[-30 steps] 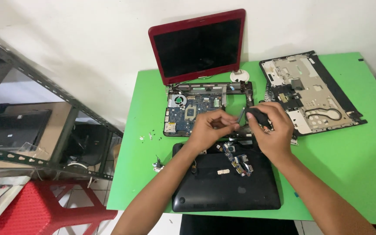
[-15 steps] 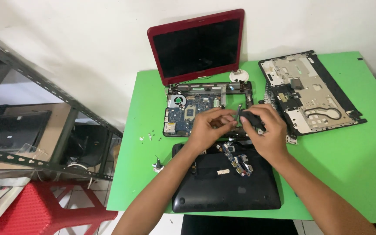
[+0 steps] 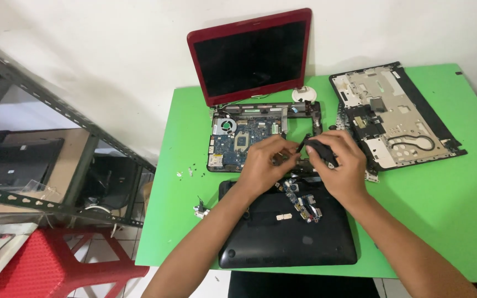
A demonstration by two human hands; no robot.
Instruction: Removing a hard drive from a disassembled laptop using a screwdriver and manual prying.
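Inspector: The right hand (image 3: 342, 168) had its grip closed around a small black part (image 3: 320, 151), fingers curled over it.

Clerk: And the other?

Inspector: The left hand (image 3: 263, 165) pinched the part's near end, its fingers drawn together. The part lay between both hands, long axis roughly left to right, just above the exposed motherboard (image 3: 244, 138). A black base cover (image 3: 282, 237) sat nearer on the green counter (image 3: 443, 198).

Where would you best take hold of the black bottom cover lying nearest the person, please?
Grip the black bottom cover by its left and right rounded edges, coming from above: it lies flat, and small circuit boards rest loose on its upper middle.
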